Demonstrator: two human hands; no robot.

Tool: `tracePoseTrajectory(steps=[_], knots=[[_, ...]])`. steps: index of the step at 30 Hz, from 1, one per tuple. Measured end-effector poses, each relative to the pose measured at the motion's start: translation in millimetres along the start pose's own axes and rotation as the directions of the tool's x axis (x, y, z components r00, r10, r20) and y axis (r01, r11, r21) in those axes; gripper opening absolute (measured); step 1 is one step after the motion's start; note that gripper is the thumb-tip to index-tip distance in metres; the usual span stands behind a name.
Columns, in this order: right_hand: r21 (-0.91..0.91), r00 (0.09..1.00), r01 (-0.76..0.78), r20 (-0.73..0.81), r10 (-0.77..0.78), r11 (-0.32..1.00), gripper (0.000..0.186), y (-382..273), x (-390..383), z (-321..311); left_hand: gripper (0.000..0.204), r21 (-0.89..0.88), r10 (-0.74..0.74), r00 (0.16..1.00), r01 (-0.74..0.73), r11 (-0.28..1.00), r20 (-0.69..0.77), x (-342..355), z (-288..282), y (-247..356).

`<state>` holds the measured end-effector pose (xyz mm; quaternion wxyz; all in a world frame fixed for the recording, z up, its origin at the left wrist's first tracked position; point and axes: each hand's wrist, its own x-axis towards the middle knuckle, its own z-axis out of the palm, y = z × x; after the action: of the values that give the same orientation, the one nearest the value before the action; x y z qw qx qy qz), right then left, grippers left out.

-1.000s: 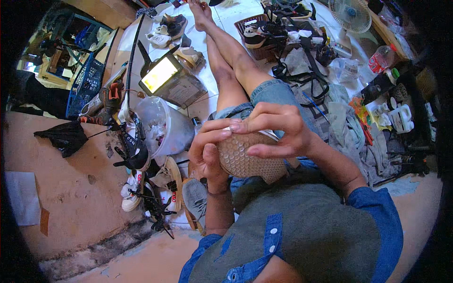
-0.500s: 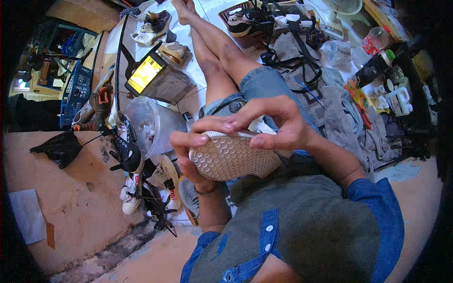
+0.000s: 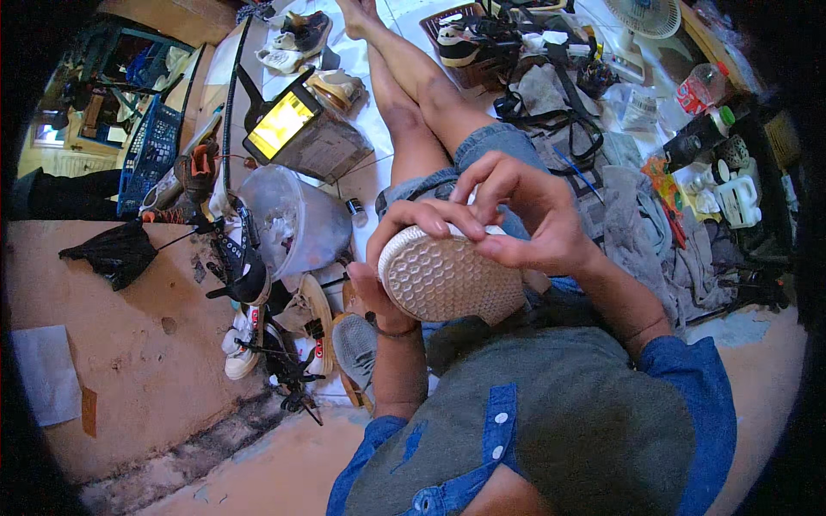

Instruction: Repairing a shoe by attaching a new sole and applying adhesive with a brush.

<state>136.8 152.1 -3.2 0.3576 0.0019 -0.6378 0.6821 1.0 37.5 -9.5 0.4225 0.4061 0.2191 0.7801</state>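
Note:
Above my lap I hold a shoe, with its pale, honeycomb-patterned sole turned up toward me. My left hand wraps around the toe end, its fingers lying over the far edge. At the opposite side of that edge is my right hand, thumb resting by the sole's rim and index finger bent toward the thumb. Whether a small thing is pinched there, I cannot make out. The shoe's upper is mostly hidden behind the sole.
To the left are a clear plastic tub, a box with a lit yellow screen on it, and several shoes. Grey cloths, a white jug, bottles and a fan lie or stand to the right.
The whole view has shifted, so most things appear further right. The shoe has turned a little in my left hand, and my right fingers have lifted and curled more near its edge.

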Motion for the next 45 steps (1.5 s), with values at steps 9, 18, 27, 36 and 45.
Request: tracePoseTrajectory(steps=[9, 18, 27, 36, 45], knots=[[0.185, 0.992, 0.004, -0.128, 0.020, 0.983, 0.020, 7, 4, -20, 0.089, -0.170, 0.024, 0.985, 0.006, 0.985, 0.171, 5, 1, -2], [0.023, 0.978, -0.130, 0.166, 0.124, 0.991, 0.031, 21, -10, -14, 0.062, -0.140, 0.126, 0.992, -0.123, 0.982, 0.014, -3, -18, 7], [-0.125, 0.986, -0.102, 0.119, 0.117, 0.987, 0.045, 23, -16, -7, 0.064, 0.277, -0.097, 0.991, 0.121, 0.953, -0.096, -6, -34, 50], [-0.432, 0.968, 0.245, 0.165, -0.191, 0.868, 0.039, 40, -37, 4, 0.080, -0.124, -0.063, 0.998, 0.066, 0.990, 0.024, -6, -50, 2], [-0.385, 0.987, 0.161, 0.035, -0.160, 0.909, 0.043, 40, -48, -2, 0.085, -0.219, -0.208, 0.975, 0.222, 0.950, 0.083, -1, -39, 2]])
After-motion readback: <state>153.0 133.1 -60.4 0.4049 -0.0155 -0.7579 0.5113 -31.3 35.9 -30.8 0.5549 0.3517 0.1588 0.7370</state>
